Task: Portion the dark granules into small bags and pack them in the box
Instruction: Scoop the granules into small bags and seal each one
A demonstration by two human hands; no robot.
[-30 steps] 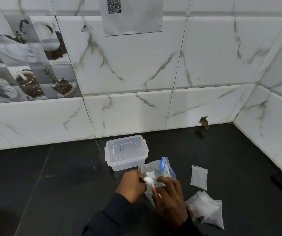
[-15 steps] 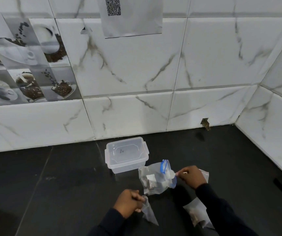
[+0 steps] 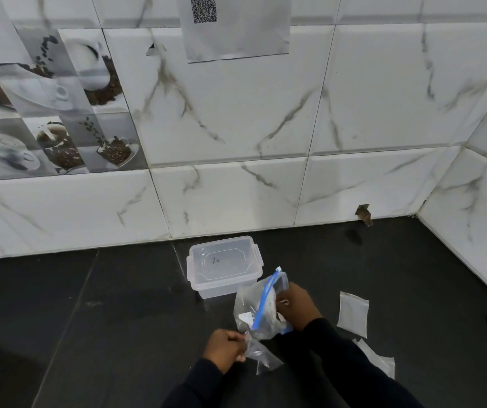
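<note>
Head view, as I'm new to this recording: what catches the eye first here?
The two hands work low in the middle: the left hand pinches a small bag, while the right hand is at the mouth of the blue-sealed zip bag just above it. Behind them a lidded clear box stands on the dark counter by the marble-tiled wall, where a QR code sheet hangs at the top.

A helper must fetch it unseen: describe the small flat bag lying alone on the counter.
On the black counter, find the clear lidded plastic box by the white tiled wall. Right of it and nearer, past the right hand at the blue-zip bag, lies the small flat translucent bag. It lies alone, unlike the heaped bags nearer still.
</note>
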